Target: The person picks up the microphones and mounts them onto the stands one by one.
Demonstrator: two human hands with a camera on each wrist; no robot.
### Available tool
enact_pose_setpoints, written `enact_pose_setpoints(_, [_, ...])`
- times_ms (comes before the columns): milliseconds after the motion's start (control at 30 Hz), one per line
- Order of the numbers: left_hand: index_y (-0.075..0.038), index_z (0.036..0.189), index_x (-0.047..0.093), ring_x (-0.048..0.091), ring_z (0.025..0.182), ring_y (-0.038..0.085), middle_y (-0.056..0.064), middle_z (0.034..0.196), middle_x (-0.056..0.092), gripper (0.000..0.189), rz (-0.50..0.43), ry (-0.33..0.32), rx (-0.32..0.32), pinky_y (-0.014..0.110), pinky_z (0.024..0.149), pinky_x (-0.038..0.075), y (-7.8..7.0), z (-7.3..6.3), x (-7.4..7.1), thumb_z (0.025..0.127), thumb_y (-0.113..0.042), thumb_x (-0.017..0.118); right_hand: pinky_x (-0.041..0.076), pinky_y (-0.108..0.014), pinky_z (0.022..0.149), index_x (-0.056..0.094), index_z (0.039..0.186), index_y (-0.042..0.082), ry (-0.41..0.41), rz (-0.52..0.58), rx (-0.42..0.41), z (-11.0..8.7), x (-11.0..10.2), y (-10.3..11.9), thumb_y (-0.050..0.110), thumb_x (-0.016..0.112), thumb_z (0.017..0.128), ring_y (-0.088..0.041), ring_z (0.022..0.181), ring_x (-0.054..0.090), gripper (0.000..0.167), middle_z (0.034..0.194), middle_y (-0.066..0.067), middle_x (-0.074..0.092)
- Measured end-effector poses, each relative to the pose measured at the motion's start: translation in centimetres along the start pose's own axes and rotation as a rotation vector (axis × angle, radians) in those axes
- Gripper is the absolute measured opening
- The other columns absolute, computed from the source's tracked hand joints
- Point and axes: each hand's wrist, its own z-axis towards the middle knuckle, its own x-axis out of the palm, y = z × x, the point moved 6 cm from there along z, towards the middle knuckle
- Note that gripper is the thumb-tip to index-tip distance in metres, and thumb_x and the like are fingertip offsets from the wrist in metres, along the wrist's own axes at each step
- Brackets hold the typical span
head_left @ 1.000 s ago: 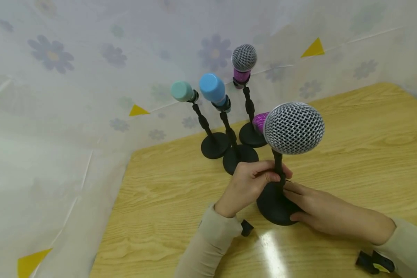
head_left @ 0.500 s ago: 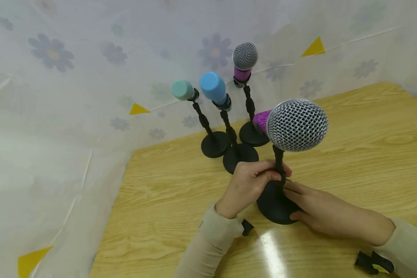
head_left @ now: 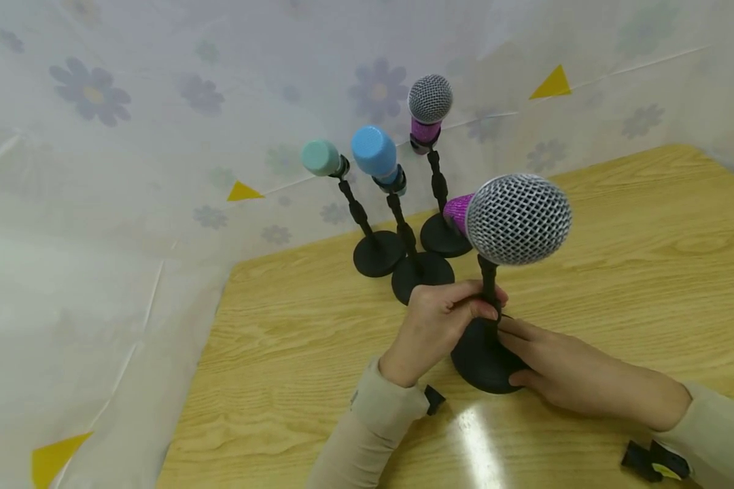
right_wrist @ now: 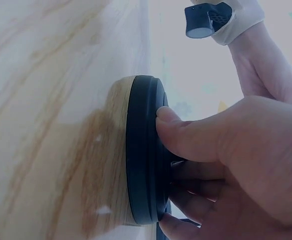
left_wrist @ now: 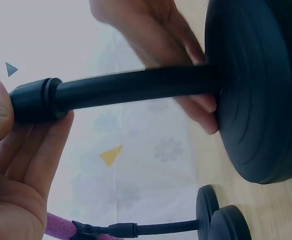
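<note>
In front of me a microphone with a silver mesh head and a glittery purple body tops a black microphone stand. My left hand grips the stand's pole. Up close in the left wrist view, its thumb and fingers hold the black collar on that pole. Lower down, my right hand holds the round base. Its thumb presses the base near the rim while the fingers bend over the top beside the pole, partly hidden in the right wrist view. The base is on the wooden table.
Behind the hands stand a mint-capped microphone, a blue-capped microphone and another purple microphone, each on a black stand. A pale flowered sheet hangs behind the table. Black devices are strapped at the wrists.
The front microphone's head shifts slightly right, then back left. Both hands keep their places on the stand. The microphones behind stay where they were.
</note>
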Motion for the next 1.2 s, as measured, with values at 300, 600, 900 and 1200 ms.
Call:
enact_pose_setpoints(300, [-0.002,0.105,0.075,0.075,0.097,0.006,0.009,0.102,0.078,0.019,0.035,-0.042,0.007,0.012,0.087,0.056,-0.40,0.07,-0.11,0.090,-0.013,0.073,0.053,-0.054,0.099,0.057,0.137,-0.006,0.042,-0.002,0.034,-0.11,0.15,-0.26,0.028,0.073,0.092,-0.043,0.129,0.058,0.058,0.150,-0.026,0.047])
enact_pose_setpoints(600, [-0.002,0.107,0.074,0.074,0.098,0.007,0.009,0.104,0.078,0.020,-0.004,-0.042,-0.045,0.014,0.087,0.057,-0.28,-0.01,-0.09,0.089,-0.011,0.074,0.053,-0.053,0.100,0.056,0.138,-0.006,0.042,-0.017,0.028,-0.16,0.16,-0.14,0.027,0.073,0.092,-0.042,0.131,0.057,0.059,0.153,-0.026,0.044])
enact_pose_setpoints(900, [-0.003,0.107,0.074,0.073,0.098,0.007,0.009,0.103,0.077,0.019,-0.024,-0.052,-0.053,0.015,0.087,0.058,-0.24,-0.11,-0.18,0.090,-0.011,0.074,0.053,-0.052,0.100,0.056,0.138,-0.006,0.034,-0.023,0.015,-0.14,0.11,0.02,0.027,0.073,0.092,-0.042,0.130,0.058,0.059,0.152,-0.025,0.045])
enact_pose_setpoints(1200, [-0.003,0.104,0.074,0.073,0.095,0.007,0.009,0.101,0.077,0.014,-0.009,-0.052,-0.027,0.014,0.086,0.057,-0.43,-0.13,-0.20,0.096,-0.012,0.069,0.053,-0.053,0.100,0.057,0.137,-0.006,0.032,-0.025,0.016,-0.06,0.09,0.14,0.027,0.073,0.092,-0.042,0.129,0.058,0.058,0.149,-0.025,0.049])
